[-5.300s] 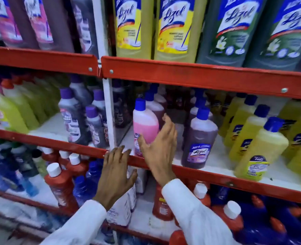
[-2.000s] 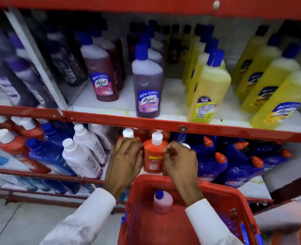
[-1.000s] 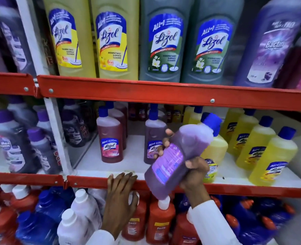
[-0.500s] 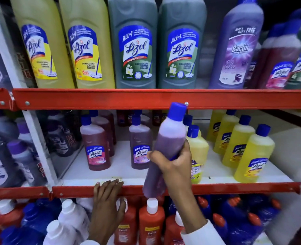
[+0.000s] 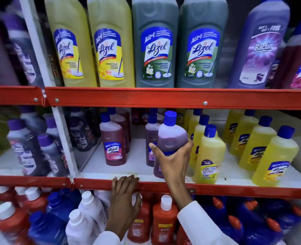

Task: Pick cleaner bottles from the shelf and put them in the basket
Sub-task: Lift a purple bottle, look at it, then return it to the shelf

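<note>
Since half a second ago, the purple cleaner bottle has gone from tilted to upright above the middle shelf, perhaps set back down. Right hand is wrapped tight round its body. Left hand, fingers loosely spread, holds nothing and braces on the shelf edge for balance. No basket is visible.

Top shelf, front row: two large yellow bottles, two large green bottles, one tall purple Bactin bottle; middle shelf: one purple bottle gripped in the right hand, yellow bottles in three rows, total uncertain; two hands in view, the left hand on the red shelf rail; lower-shelf bottles too blurred to count.
</note>
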A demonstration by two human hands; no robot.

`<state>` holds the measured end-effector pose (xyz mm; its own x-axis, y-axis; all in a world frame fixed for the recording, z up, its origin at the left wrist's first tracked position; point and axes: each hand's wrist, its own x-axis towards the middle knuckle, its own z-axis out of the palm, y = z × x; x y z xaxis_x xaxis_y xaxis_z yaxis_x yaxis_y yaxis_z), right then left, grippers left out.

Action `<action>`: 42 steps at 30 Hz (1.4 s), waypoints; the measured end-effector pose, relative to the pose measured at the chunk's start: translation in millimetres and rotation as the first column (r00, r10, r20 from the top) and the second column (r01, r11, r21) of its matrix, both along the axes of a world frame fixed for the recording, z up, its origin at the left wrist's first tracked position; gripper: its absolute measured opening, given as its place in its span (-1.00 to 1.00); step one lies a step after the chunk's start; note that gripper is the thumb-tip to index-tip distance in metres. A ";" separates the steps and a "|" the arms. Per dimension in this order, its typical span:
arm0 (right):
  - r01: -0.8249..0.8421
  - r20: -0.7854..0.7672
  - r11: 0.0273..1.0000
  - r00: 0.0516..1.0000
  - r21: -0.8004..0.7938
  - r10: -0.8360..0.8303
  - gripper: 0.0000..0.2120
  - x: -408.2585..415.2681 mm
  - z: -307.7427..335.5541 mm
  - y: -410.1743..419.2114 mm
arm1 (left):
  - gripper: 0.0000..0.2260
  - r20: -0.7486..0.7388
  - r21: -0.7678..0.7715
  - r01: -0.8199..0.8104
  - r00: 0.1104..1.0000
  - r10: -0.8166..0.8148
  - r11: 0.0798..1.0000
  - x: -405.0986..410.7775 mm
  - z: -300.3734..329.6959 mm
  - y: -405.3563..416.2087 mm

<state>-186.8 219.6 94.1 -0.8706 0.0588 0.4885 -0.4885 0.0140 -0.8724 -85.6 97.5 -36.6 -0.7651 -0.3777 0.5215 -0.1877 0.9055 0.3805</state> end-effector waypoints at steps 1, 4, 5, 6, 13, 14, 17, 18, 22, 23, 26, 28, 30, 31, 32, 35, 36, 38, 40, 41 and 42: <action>0.002 0.003 1.000 1.000 0.026 -0.002 -0.03 -4.5 -3.5 -4.4 | -0.57 -0.005 0.003 0.006 1.000 -0.006 1.000 0.1 0.5 0.3; -0.004 0.030 0.995 1.000 0.101 0.001 -0.07 -14.6 -17.4 -18.7 | -0.58 -0.004 0.007 0.024 1.000 -0.024 1.000 -0.8 -0.6 -0.9; -0.007 0.041 0.992 0.999 0.123 0.001 -0.08 -16.9 -22.1 -23.0 | -0.58 0.003 0.005 0.023 1.000 -0.023 1.000 -1.6 -1.3 -1.7; -0.008 0.047 0.991 0.999 0.134 0.002 -0.08 -18.6 -26.6 -26.2 | -0.57 0.010 0.001 0.021 1.000 -0.021 1.000 -2.7 -1.9 -2.0; -0.029 0.056 0.993 0.998 0.115 0.023 -0.03 -18.4 -43.8 -38.9 | -0.56 0.049 -0.037 0.016 0.999 -0.014 0.999 -5.7 -5.4 -5.4; -0.030 0.055 0.993 0.998 0.117 0.024 -0.03 -18.5 -44.1 -39.6 | -0.57 0.046 -0.037 0.018 0.999 -0.017 0.999 -5.9 -5.9 -5.6; -0.033 0.058 0.991 0.998 0.128 0.026 -0.02 -18.7 -42.7 -40.6 | -0.57 0.035 -0.038 0.021 0.999 -0.019 0.999 -6.4 -7.2 -5.5; -0.033 0.061 0.991 0.998 0.133 0.025 -0.02 -18.7 -42.2 -40.8 | -0.57 0.030 -0.035 0.020 0.999 -0.019 0.999 -6.6 -7.5 -5.5; -0.034 0.065 0.988 0.998 0.154 0.024 -0.03 -18.9 -42.1 -39.7 | -0.56 0.008 -0.034 0.026 1.000 -0.026 0.999 -6.8 -7.3 -4.8; -0.032 0.062 0.986 0.998 0.161 0.022 -0.03 -19.3 -42.1 -38.7 | -0.56 0.003 -0.034 0.027 1.000 -0.027 0.999 -6.7 -6.7 -4.4; -0.055 0.068 0.980 0.997 0.190 0.043 -0.01 -17.9 -38.7 -34.1 | -0.56 0.003 -0.029 0.024 1.000 -0.024 0.999 -4.8 -4.7 -2.8; -0.076 0.073 0.972 0.995 0.221 0.061 0.01 -14.7 -38.5 -25.7 | -0.54 0.024 -0.028 0.004 1.000 -0.003 1.000 -2.4 -2.6 -1.1; -0.068 0.059 0.973 0.997 0.222 0.056 -0.04 -10.6 -43.6 -6.8 | -0.52 0.015 -0.028 -0.009 1.000 0.009 1.000 -1.1 -2.8 2.2; -0.031 0.022 0.977 0.999 0.213 0.027 -0.12 -8.4 -48.1 6.0 | -0.52 -0.009 -0.020 -0.007 1.000 0.007 1.000 -0.3 -3.3 5.0; 0.028 -0.035 0.981 0.999 0.191 -0.021 -0.25 -7.1 -53.2 21.0 | -0.54 -0.043 -0.007 0.002 0.999 -0.002 1.000 -0.4 -3.2 10.3; 0.228 -0.159 0.971 0.964 0.068 -0.215 -0.62 -10.1 -66.7 66.9 | -0.62 -0.131 -0.003 0.088 0.987 -0.088 0.996 -8.9 -0.2 38.7; 0.284 -0.156 0.958 0.948 0.034 -0.276 -0.65 -13.9 -69.0 77.8 | -0.63 -0.149 -0.012 0.126 0.981 -0.126 0.992 -14.1 1.6 49.8; 0.380 -0.107 0.924 0.921 0.034 -0.375 -0.52 -25.3 -70.3 95.0 | -0.64 -0.168 -0.016 0.197 0.966 -0.197 0.980 -29.1 7.5 74.0; 0.451 -0.065 0.877 0.893 0.165 -0.446 -0.29 -41.0 -68.4 103.8 | -0.64 -0.143 -0.032 0.253 0.956 -0.255 0.967 -46.0 14.7 95.1; 0.449 -0.053 0.858 0.891 0.250 -0.451 -0.17 -49.1 -66.5 104.9 | -0.63 -0.103 -0.053 0.269 0.957 -0.273 0.962 -53.3 17.6 102.8; 0.413 -0.032 0.854 0.904 0.317 -0.426 -0.08 -57.3 -64.7 106.1 | -0.62 -0.047 -0.083 0.277 0.958 -0.281 0.957 -60.0 20.1 110.3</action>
<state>-244.1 325.7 29.4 -0.8155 0.2742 0.5097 -0.3422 0.4818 -0.8067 -145.6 207.8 -16.5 -0.8025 -0.1114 0.5861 0.0968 0.9451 0.3122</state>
